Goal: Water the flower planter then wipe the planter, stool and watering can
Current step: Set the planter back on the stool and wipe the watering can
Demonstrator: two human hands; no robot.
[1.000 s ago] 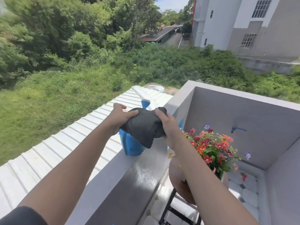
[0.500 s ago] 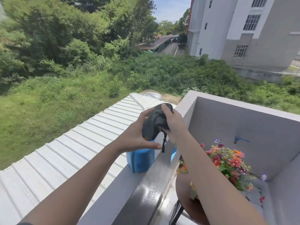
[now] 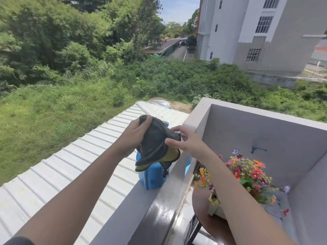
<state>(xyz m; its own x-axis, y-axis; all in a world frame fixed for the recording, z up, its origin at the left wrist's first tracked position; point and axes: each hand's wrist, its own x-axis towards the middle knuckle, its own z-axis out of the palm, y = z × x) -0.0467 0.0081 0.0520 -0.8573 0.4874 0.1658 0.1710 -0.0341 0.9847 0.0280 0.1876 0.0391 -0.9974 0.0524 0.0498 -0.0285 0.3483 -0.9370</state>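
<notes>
A dark grey cloth (image 3: 155,147) with a yellow-green underside hangs between both hands above the ledge. My left hand (image 3: 136,133) grips its top corner. My right hand (image 3: 185,141) pinches its right edge with thumb and fingers. Right below the cloth stands the blue watering can (image 3: 153,177) on the parapet ledge (image 3: 159,206), its upper part hidden by the cloth. The white planter (image 3: 215,208) with colourful flowers (image 3: 247,172) sits on a round brown stool (image 3: 207,221) inside the balcony, partly hidden behind my right forearm.
The ledge top is wet and shiny. A white corrugated roof (image 3: 70,174) lies below to the left. Grey balcony walls (image 3: 247,137) enclose the corner, with a blue tap (image 3: 256,149) on the far wall. Black stool legs (image 3: 194,232) show near the bottom.
The cloth, bunched up between both hands half a second ago, now hangs spread and shows its yellow-green side. My right hand has shifted to its right edge.
</notes>
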